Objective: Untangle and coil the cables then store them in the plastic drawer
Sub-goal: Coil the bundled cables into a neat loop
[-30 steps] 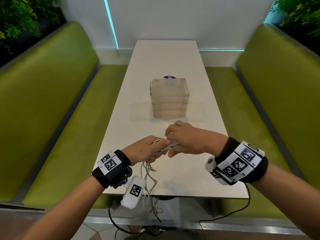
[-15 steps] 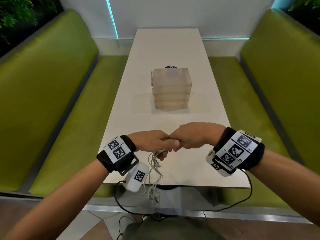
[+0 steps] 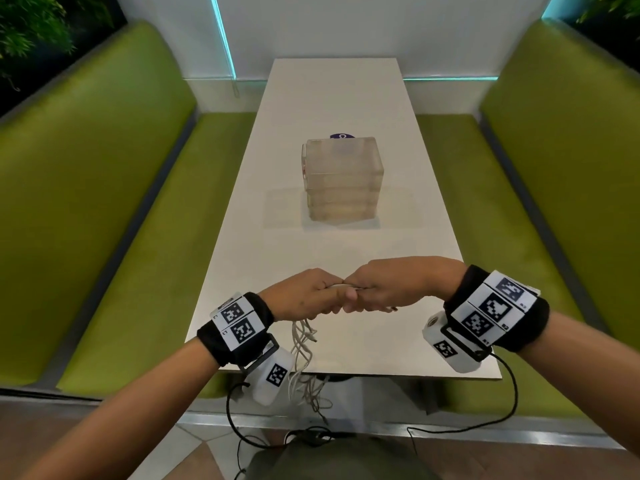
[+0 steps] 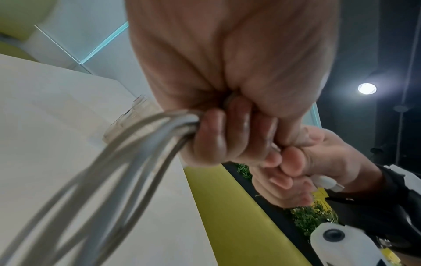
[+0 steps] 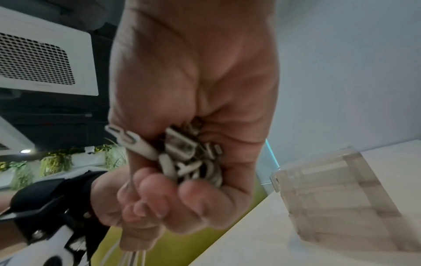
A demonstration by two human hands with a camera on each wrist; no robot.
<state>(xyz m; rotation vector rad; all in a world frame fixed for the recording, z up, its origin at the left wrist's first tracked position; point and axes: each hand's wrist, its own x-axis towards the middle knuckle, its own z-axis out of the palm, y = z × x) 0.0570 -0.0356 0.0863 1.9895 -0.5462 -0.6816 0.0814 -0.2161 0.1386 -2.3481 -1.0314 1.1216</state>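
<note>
My left hand and right hand meet fist to fist above the near end of the white table. The left hand grips a bundle of white cables, whose loops hang below it over the table edge. My right hand curls round the plug ends of the cables, several white connectors bunched in its palm. The clear plastic drawer unit stands shut in the middle of the table, well beyond both hands.
Green benches run along both sides of the table. A purple round sticker shows behind the drawer unit. Black wrist-camera leads hang down near the floor below the table edge.
The hands have come together from an overlapping hold into a fist-to-fist hold and lifted slightly. The hanging cable loops have shortened a little under the left hand.
</note>
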